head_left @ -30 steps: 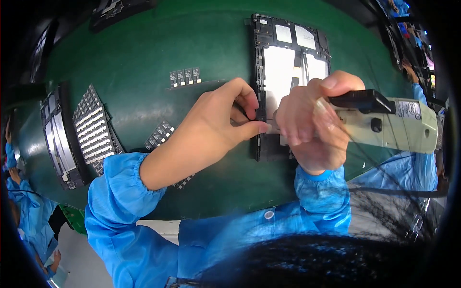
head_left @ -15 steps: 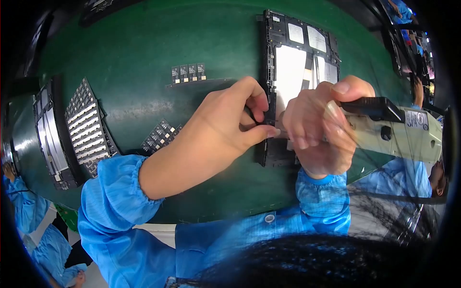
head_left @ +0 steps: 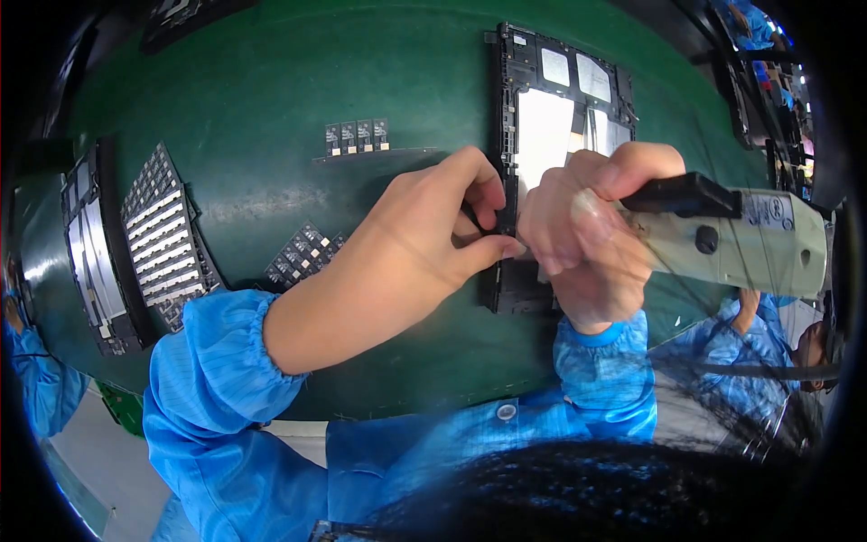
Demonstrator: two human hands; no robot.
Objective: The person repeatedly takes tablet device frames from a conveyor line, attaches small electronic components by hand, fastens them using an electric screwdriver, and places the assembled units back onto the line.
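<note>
Green surface: our left hand, grip unclear, likely steadies centre-right black rectangular chassis; our right hand clutches beige plastic tool.

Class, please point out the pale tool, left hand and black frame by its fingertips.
Pale tool (head_left: 754, 248): head view, on the casing.
Left hand (head_left: 424, 221): head view, back of the hand.
Black frame (head_left: 508, 131): head view, left rim.

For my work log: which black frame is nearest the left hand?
The frame on the right: the left hand is at its left edge; the far-left frame lies well apart.
</note>
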